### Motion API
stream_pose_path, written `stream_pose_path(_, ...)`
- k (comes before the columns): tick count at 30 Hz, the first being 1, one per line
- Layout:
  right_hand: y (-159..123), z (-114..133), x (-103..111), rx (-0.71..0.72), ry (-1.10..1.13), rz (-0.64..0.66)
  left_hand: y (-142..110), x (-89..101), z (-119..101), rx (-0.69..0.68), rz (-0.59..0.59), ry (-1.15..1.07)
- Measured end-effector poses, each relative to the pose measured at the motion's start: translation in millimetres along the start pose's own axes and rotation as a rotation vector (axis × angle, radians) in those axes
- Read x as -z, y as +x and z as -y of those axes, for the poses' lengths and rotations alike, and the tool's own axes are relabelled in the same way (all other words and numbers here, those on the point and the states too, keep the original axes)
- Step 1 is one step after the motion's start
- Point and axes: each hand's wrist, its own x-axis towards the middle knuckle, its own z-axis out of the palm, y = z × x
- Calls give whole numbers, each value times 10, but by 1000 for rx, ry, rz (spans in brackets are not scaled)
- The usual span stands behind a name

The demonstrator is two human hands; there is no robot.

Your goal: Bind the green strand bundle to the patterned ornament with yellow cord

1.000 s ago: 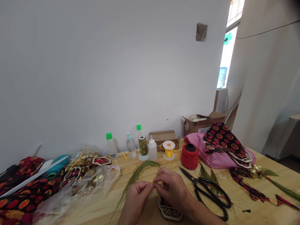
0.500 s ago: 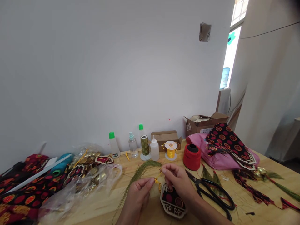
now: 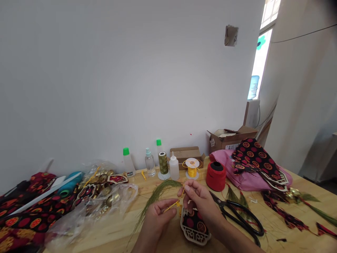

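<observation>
My left hand [image 3: 160,215] pinches a yellow cord [image 3: 171,206] between thumb and fingers, and a small knot of it shows at the fingertips. Another part of the same cord is gripped by my right hand [image 3: 198,200], its fingers curled just above and right of the left. Beneath the right hand lies a pendant [image 3: 195,226] with a pale cut-out frame over black and red patterned fabric; the fingers hide its upper edge. The cord runs down towards the pendant's top. Behind the hands, a green thread tassel [image 3: 155,200] curves over the wooden table [image 3: 118,232].
Large black scissors [image 3: 242,214] lie right of my right hand. Behind stand a red thread cone [image 3: 216,176], a yellow cord spool [image 3: 192,171], a squeeze bottle [image 3: 174,169] and a green thread spool [image 3: 163,165]. A plastic bag [image 3: 116,200] with brass bells [image 3: 106,190] is at left.
My left thumb has opened away from the fingers, and a straight length of yellow cord now shows across that hand. My right hand has turned slightly, its fingers more curled. The pendant stays put.
</observation>
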Motion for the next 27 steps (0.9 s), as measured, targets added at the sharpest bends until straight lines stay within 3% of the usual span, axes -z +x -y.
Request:
stream_pose_path(5, -10, -13, -2, -14, 40, 50, 33, 0, 13, -96, 79, 99)
stream_pose_path(13, -49, 12, -53, -49, 52, 139, 18, 4, 9, -138, 36, 251)
stream_pose_path(19, -54, 33, -49, 50, 14, 62, -2, -26, 13, -130, -28, 381)
stream_pose_path(27, -25, 31, -24, 71, -15, -24, 27, 4, 9, -69, -64, 251)
